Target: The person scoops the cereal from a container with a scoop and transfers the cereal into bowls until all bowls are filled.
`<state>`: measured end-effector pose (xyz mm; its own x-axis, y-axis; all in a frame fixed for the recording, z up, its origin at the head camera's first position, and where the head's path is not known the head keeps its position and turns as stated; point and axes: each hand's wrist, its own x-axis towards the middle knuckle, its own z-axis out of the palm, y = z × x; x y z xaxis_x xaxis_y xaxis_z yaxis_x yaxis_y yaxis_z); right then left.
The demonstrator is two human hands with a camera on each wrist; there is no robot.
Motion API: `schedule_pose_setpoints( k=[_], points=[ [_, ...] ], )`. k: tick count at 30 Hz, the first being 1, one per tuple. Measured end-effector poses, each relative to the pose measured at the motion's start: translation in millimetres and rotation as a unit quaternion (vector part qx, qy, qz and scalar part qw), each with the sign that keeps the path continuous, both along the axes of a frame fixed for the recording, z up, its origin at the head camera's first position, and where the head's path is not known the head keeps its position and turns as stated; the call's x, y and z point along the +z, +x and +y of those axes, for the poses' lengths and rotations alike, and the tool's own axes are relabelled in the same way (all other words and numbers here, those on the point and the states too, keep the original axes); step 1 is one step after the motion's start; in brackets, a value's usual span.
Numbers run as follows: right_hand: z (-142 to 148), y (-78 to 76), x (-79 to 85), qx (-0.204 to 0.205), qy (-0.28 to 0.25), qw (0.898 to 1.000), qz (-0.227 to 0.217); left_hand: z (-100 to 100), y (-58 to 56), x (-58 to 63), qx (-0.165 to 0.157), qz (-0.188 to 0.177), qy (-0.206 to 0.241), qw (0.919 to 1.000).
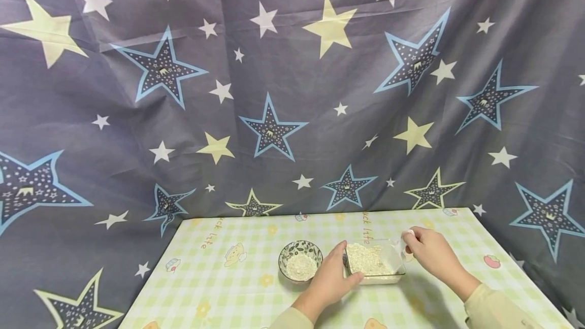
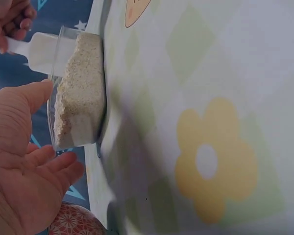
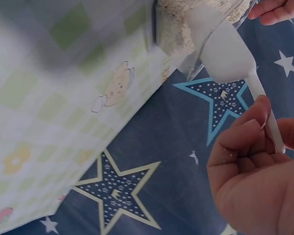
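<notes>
A clear glass container (image 1: 376,279) of rolled oats (image 1: 367,258) stands on the table. My left hand (image 1: 331,274) spreads thumb and fingers about its left end; the left wrist view shows the thumb (image 2: 38,94) at the rim and the fingers loosely bent. At the other end, my right hand (image 1: 431,253) pinches the thin handle of a white scoop (image 3: 228,56). The scoop's head is partly inside the container, tilted against the right wall by the oats. Left of the left hand, a patterned bowl (image 1: 284,257) holds some oats.
A green-and-white checked cloth (image 1: 228,288) with printed flowers covers the table. Behind it hangs a dark curtain (image 1: 292,176) with stars. The bowl's red-patterned outside (image 2: 76,221) shows low in the left wrist view.
</notes>
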<state>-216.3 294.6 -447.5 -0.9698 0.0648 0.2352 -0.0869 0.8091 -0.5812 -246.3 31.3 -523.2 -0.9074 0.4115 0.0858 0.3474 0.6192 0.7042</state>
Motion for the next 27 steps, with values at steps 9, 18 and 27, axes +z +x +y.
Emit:
schedule_pose_setpoints(
  k=[9,18,27],
  points=[
    [9.2,-3.2,-13.3,-0.043,-0.163,0.980,-0.106,1.5,0.2,1.9,0.003,0.002,0.003,1.0000],
    [7.1,-2.3,-33.5,-0.073,-0.297,0.940,-0.152,0.9,3.2,5.6,0.005,-0.001,0.006,1.0000],
    [4.3,-0.6,-51.7,-0.080,-0.363,0.911,-0.176,1.5,3.4,6.3,0.009,0.000,0.000,1.0000]
  ],
)
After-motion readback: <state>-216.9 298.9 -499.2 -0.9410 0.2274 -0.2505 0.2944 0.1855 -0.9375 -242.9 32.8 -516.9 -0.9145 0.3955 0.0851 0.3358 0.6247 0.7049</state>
